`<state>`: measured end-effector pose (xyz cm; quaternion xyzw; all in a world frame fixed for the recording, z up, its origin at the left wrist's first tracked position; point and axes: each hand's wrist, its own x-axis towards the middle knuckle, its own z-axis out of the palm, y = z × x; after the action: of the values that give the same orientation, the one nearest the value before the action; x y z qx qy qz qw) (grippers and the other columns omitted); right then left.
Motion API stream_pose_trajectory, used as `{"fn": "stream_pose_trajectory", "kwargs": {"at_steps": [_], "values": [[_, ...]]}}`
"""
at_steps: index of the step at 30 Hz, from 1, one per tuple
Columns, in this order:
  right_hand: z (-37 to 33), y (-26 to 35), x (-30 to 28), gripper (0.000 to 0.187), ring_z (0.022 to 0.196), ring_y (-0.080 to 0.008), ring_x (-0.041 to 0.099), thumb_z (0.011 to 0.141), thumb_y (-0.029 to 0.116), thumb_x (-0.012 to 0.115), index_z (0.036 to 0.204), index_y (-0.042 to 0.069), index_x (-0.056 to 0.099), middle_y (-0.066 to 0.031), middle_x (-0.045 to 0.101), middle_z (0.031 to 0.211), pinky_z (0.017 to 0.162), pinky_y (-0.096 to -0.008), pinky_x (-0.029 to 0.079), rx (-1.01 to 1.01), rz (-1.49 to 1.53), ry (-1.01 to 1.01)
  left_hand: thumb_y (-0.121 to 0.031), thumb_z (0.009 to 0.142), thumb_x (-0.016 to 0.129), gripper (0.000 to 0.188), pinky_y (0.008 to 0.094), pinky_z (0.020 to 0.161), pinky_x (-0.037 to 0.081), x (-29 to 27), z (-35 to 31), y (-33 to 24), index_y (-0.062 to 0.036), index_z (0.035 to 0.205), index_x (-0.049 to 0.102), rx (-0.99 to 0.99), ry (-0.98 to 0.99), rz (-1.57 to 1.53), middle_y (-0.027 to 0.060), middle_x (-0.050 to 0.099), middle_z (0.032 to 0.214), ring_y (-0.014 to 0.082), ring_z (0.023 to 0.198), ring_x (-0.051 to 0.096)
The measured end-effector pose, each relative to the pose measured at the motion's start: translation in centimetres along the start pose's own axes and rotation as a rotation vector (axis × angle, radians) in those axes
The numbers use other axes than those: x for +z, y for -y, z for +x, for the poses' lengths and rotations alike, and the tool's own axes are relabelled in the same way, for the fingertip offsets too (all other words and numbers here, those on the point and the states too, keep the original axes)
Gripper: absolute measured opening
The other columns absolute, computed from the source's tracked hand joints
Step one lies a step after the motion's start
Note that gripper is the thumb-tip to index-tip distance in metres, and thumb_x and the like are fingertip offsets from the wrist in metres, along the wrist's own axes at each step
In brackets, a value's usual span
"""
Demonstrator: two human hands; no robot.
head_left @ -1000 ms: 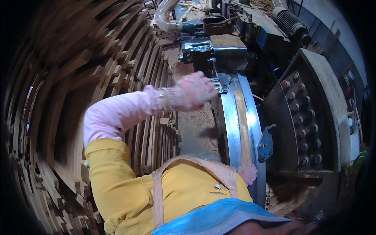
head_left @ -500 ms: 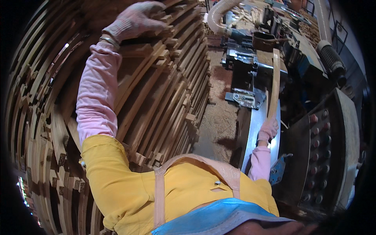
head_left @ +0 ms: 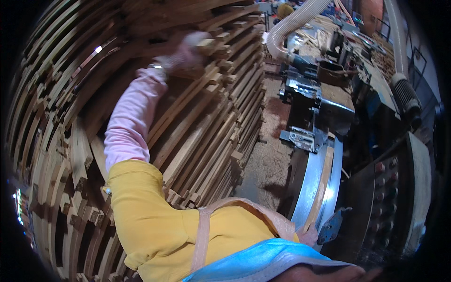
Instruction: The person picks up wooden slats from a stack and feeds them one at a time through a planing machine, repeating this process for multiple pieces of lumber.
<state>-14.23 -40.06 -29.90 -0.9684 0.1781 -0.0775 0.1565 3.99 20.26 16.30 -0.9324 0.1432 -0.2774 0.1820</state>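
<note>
My left hand (head_left: 191, 50), in a pale glove and smeared by motion, is at the ends of the stacked wooden strips (head_left: 188, 141). A light strip end (head_left: 206, 43) shows right at its fingers; whether they grip it is not clear. My right hand (head_left: 307, 234), low beside my apron and partly hidden by it, closes on the near end of a long wooden strip (head_left: 321, 188). That strip lies lengthwise along the shiny metal bed (head_left: 303, 195) of a woodworking machine, its far end close to the machine head (head_left: 336, 105).
A dark control panel with several buttons (head_left: 393, 188) stands to the right. A blue metal bracket (head_left: 330, 226) is next to my right hand. Ribbed hoses (head_left: 300, 21) hang beyond the machine. Sawdust covers the floor (head_left: 268, 155) between stack and machine.
My right hand has drawn back toward me, and its strip, earlier raised over the machine, now lies along the bed. My left hand has moved right and down, closer to the strip ends.
</note>
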Motion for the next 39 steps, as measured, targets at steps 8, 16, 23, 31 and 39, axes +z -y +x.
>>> {"fn": "stream_pose_trajectory", "kwargs": {"at_steps": [8,16,23,31,39], "values": [[16.4,6.0,5.0,0.021,0.106,-0.0348,0.065,0.089,0.02,0.068,0.108,0.012,0.074,-0.0118,0.071,0.107,0.094,-0.045,0.051,-0.311,-0.037,-0.171,-0.033,0.094,0.066,0.031,0.042,0.086,0.059,-7.3,13.4,-18.9,-0.0117,0.118,0.07,-0.256,0.094,-0.017,0.0077,0.072,0.107,0.0249,0.1,0.07],[21.3,19.3,-1.9,0.084,0.139,-0.0376,0.051,0.094,0.047,0.074,0.157,0.002,0.041,-0.0211,0.05,0.153,0.117,-0.0433,0.039,-0.723,0.745,-0.217,-0.028,0.094,0.069,0.026,0.0379,0.081,0.057,-14.2,15.2,-20.7,-0.0083,0.111,0.07,-0.133,-0.396,-0.725,0.0054,0.069,0.096,0.0213,0.092,0.068],[16.1,22.3,-10.4,0.108,0.132,-0.0418,0.056,0.08,0.029,0.088,0.165,0.01,0.025,-0.0239,0.053,0.148,0.11,-0.0474,0.046,-1.016,0.927,-0.514,-0.024,0.093,0.071,0.022,0.0344,0.077,0.055,-13.9,16.0,-25.7,-0.0054,0.105,0.07,-0.008,-0.459,-1.684,0.0035,0.067,0.087,0.0181,0.084,0.065],[3.0,8.0,-2.2,0.095,0.112,-0.0468,0.062,0.078,0.026,0.085,0.156,-0.001,0.038,-0.0251,0.064,0.127,0.099,-0.0533,0.049,-0.482,0.571,-0.169,-0.021,0.092,0.071,0.034,0.0345,0.083,0.055,10.3,14.2,-37.5,-0.0051,0.121,0.063,-0.415,-0.159,-2.015,0.0092,0.068,0.105,0.0208,0.095,0.066],[-5.3,0.8,-7.1,0.084,0.11,-0.0438,0.063,0.086,0.028,0.079,0.157,0.006,0.039,-0.0228,0.065,0.125,0.095,-0.0543,0.051,0.298,-0.07,0.406,0.0,0.084,0.078,0.093,0.0359,0.104,0.052,14.7,4.9,-41.5,-0.005,0.16,0.025,-0.763,-0.166,-1.882,0.017,0.05,0.143,0.0254,0.127,0.055]]}}
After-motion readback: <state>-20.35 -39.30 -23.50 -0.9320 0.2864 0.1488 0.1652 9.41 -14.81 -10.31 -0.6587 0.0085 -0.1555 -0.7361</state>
